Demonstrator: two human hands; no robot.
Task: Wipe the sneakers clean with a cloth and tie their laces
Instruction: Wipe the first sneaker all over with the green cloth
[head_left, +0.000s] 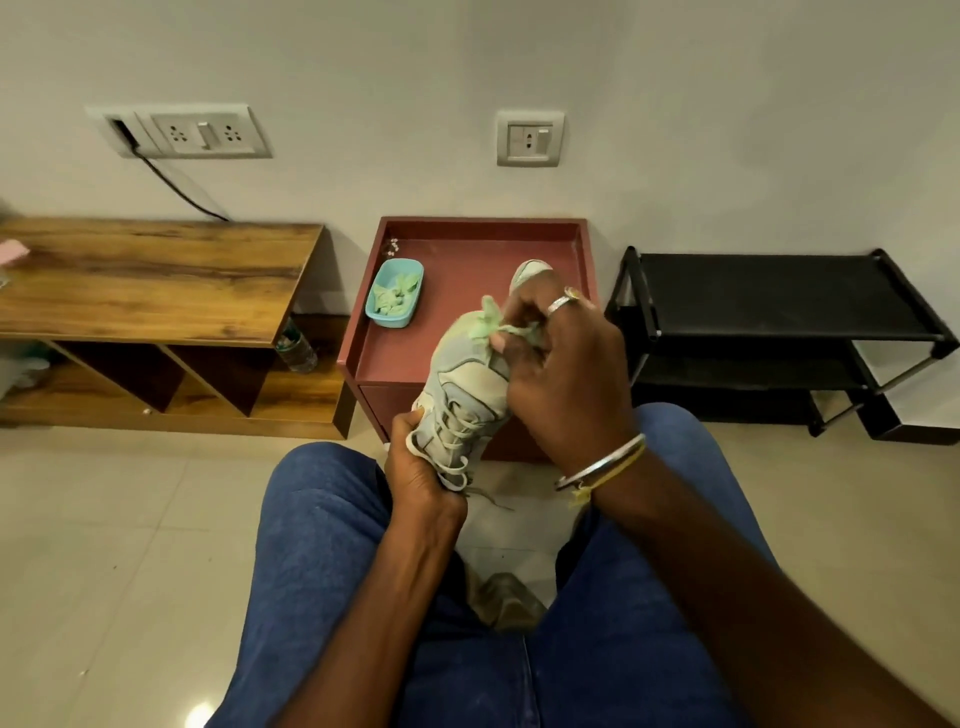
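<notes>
A pale grey sneaker (464, 384) with loose laces is held up in front of my knees, toe pointing away. My left hand (420, 467) grips it at the laced end near the opening. My right hand (561, 364) pinches a small light green cloth (488, 323) against the toe area. A second sneaker (529, 271) peeks out behind my right hand on the red table. Another pale shoe (506, 597) lies on the floor between my legs, partly hidden.
A red tray-topped side table (467, 249) carries a blue tub (395, 293) holding green cloth pieces. A wooden shelf unit (156, 280) stands at left with a bottle (296, 348) beside it. A black shoe rack (779, 312) stands at right.
</notes>
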